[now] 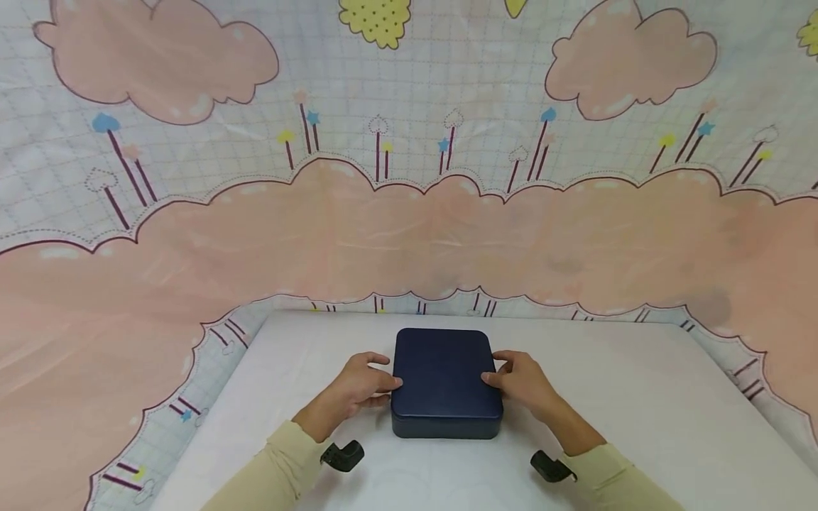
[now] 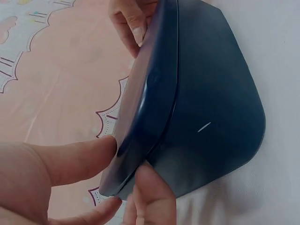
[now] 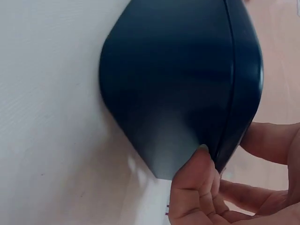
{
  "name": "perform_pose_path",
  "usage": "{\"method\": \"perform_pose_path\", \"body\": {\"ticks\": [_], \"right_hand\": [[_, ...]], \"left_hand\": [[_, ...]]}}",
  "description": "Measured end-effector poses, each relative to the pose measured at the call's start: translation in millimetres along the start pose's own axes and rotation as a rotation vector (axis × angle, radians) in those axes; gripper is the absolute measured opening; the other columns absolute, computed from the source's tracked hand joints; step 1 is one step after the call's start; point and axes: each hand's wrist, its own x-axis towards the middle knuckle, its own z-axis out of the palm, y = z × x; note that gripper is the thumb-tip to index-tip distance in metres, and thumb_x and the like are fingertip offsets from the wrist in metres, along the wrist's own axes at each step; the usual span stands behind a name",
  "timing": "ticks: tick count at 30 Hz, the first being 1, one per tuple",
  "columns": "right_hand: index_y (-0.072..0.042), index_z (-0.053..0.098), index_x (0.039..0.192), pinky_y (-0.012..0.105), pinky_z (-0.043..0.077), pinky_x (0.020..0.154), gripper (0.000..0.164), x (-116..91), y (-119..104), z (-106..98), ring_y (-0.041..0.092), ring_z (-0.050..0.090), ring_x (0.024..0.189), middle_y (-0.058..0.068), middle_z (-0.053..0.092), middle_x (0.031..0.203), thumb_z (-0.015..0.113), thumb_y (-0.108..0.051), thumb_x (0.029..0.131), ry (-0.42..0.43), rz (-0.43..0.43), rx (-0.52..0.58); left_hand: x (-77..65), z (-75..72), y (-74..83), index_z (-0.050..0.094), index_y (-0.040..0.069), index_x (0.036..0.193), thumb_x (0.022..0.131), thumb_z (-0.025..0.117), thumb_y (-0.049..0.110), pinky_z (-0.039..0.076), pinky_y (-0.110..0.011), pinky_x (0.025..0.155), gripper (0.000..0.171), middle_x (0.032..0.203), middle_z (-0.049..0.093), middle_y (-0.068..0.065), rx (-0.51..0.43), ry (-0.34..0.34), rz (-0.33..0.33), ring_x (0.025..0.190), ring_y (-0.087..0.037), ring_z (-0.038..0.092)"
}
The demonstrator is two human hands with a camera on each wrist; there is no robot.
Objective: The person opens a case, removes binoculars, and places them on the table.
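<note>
A dark blue rectangular box point(image 1: 444, 372) with rounded corners lies flat on the white table. Its lid point(image 2: 159, 89) meets the lower body point(image 2: 215, 84) along a thin seam, and the lid looks seated. My left hand point(image 1: 359, 385) grips the left side, thumb on the lid's top edge and curled fingertips at the seam. On the opposite side my right hand point(image 1: 525, 383) pinches the lid the same way, its thumb over the edge and a fingernail near the seam in the right wrist view. The box's contents are hidden.
The white table point(image 1: 613, 397) spreads around the box. Behind it and at the sides hangs a cloth point(image 1: 409, 234) printed with pink clouds. Dark wrist cameras point(image 1: 343, 455) sit below both cuffs. A small pale mark point(image 2: 204, 127) shows on the box's side.
</note>
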Motion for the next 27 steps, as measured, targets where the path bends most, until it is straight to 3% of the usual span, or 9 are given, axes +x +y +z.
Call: {"method": "perform_pose_path", "body": {"ticks": [4, 9, 13, 27], "right_hand": [[0.009, 0.058, 0.133, 0.032, 0.061, 0.068, 0.05, 2, -4, 1, 0.02, 0.064, 0.077, 0.015, 0.066, 0.092, 0.078, -0.012, 0.092, -0.013, 0.065, 0.042], [0.007, 0.061, 0.107, 0.031, 0.058, 0.063, 0.031, 6, -4, -3, 0.023, 0.063, 0.076, 0.015, 0.067, 0.092, 0.08, -0.011, 0.091, -0.031, 0.13, 0.087], [0.004, 0.061, 0.095, 0.031, 0.055, 0.061, 0.025, 7, -2, -5, 0.023, 0.06, 0.074, 0.011, 0.063, 0.088, 0.08, -0.012, 0.09, -0.045, 0.153, 0.102], [0.005, 0.064, 0.089, 0.028, 0.051, 0.057, 0.022, 8, -5, -9, 0.02, 0.053, 0.069, 0.007, 0.058, 0.081, 0.08, -0.01, 0.091, -0.079, 0.17, 0.131]], "left_hand": [[-1.1, -1.0, 1.2, 0.054, -0.004, 0.137, 0.089, 0.078, 0.001, 0.057, -0.028, 0.067, 0.054, 0.099, 0.07, -0.015, 0.036, 0.017, -0.016, 0.077, -0.018, 0.064], [-2.6, -0.1, 5.1, 0.06, -0.005, 0.126, 0.089, 0.079, 0.002, 0.055, -0.025, 0.063, 0.042, 0.092, 0.069, -0.012, 0.07, 0.024, -0.034, 0.072, -0.017, 0.061], [-0.3, 0.4, 5.5, 0.064, -0.005, 0.121, 0.088, 0.08, 0.002, 0.054, -0.025, 0.061, 0.037, 0.091, 0.069, -0.011, 0.08, 0.029, -0.046, 0.071, -0.016, 0.06], [7.9, 1.0, 1.9, 0.066, -0.005, 0.111, 0.085, 0.081, -0.002, 0.053, -0.023, 0.056, 0.03, 0.086, 0.067, -0.009, 0.065, 0.03, -0.062, 0.067, -0.016, 0.058]]}}
